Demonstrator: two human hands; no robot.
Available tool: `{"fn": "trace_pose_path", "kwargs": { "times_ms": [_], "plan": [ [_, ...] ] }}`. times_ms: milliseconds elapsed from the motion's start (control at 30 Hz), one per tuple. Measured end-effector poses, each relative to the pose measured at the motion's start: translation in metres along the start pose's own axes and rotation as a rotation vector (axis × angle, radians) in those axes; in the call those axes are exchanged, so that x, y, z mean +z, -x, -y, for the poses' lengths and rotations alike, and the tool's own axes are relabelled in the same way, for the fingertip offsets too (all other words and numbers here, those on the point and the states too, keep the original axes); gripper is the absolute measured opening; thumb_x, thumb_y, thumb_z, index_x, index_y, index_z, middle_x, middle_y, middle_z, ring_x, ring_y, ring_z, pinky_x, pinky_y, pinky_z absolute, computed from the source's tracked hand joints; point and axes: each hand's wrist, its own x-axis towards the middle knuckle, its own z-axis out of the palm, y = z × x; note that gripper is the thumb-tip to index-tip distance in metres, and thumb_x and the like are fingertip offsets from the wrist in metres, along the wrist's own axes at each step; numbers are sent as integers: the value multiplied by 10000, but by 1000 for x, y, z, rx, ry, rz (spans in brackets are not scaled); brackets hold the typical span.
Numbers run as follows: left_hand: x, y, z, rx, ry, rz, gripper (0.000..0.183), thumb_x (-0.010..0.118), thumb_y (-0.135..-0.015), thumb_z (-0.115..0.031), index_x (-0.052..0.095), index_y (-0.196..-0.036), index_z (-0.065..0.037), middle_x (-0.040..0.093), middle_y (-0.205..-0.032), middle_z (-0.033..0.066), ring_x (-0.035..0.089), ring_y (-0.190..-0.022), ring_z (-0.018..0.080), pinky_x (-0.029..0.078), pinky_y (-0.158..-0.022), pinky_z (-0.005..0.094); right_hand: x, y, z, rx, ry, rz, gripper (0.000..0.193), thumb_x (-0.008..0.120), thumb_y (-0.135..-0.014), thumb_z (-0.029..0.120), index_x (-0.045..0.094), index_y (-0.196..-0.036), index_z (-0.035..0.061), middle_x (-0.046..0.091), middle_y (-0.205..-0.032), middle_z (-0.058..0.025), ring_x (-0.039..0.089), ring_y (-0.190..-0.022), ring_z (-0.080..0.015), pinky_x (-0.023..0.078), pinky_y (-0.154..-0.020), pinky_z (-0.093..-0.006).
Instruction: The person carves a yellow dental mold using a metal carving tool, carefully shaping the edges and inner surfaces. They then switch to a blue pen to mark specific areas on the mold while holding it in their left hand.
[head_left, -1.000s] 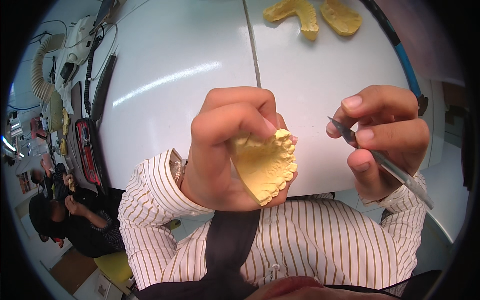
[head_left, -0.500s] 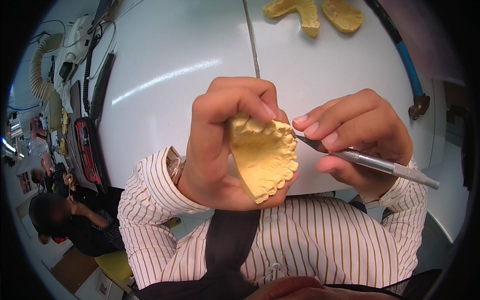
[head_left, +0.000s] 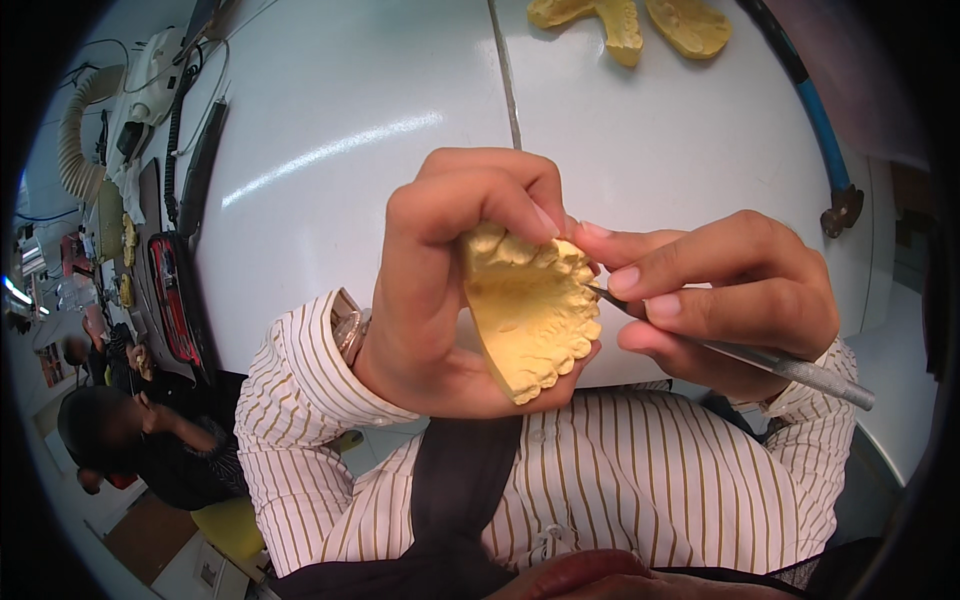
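Observation:
A yellow plaster dental model [head_left: 525, 310] is gripped in my left hand [head_left: 430, 290], its row of teeth turned to the right and its palate side facing up. My left fingers curl over its far edge and the thumb lies under its near end. Between the fingers and thumb of my right hand [head_left: 740, 295] is a silver craft knife [head_left: 800, 372] with a knurled handle. The blade's tip meets the teeth on the model's right edge. My right index fingertip is close to the model's far corner, by my left fingers.
On the white table [head_left: 320, 90] more yellow plaster pieces [head_left: 690, 25] lie at the far right, beside a hammer [head_left: 820, 125] with a blue handle. To the left are a black handpiece [head_left: 208, 165] with its cord and an open red-and-black tool case [head_left: 178, 300]. A co-worker [head_left: 150, 430] sits at lower left.
My right hand has lowered slightly and turned, bringing the knife tip lower along the teeth. Its index finger has stretched toward the model. The model has shifted only a little.

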Motion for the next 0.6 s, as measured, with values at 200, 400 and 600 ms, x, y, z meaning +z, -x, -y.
{"fn": "trace_pose_path", "kwargs": {
  "times_ms": [200, 400, 600],
  "plan": [
    [0, -1, -1, 10, -48, -8, 761, 825, -575, -82, 289, -1113, -34, 378, -1037, 156, 476, -924, 188, 498, -826, 330, 0, 1, 0, -16, 30, 0, 234, 673, -742, -77, 540, -923, -10, 563, -928, -167, 629, -946, -352, 529, -869, -442],
    [0, 0, -2, 22, -105, -15, 748, 841, -576, -113, 309, -1096, -44, 388, -1031, 150, 483, -904, 177, 507, -821, 330, 0, 1, -3, -40, 56, 20, 231, 674, -742, -74, 547, -926, -19, 564, -921, -162, 642, -926, -309, 528, -867, -453],
    [-1, -1, -1, 33, -115, 2, 750, 847, -575, -128, 312, -1093, -44, 392, -1026, 149, 486, -907, 173, 509, -828, 325, 0, 0, -1, -40, 75, 20, 212, 674, -742, -75, 554, -908, -24, 567, -900, -159, 652, -896, -284, 527, -862, -464]
  ]
}}
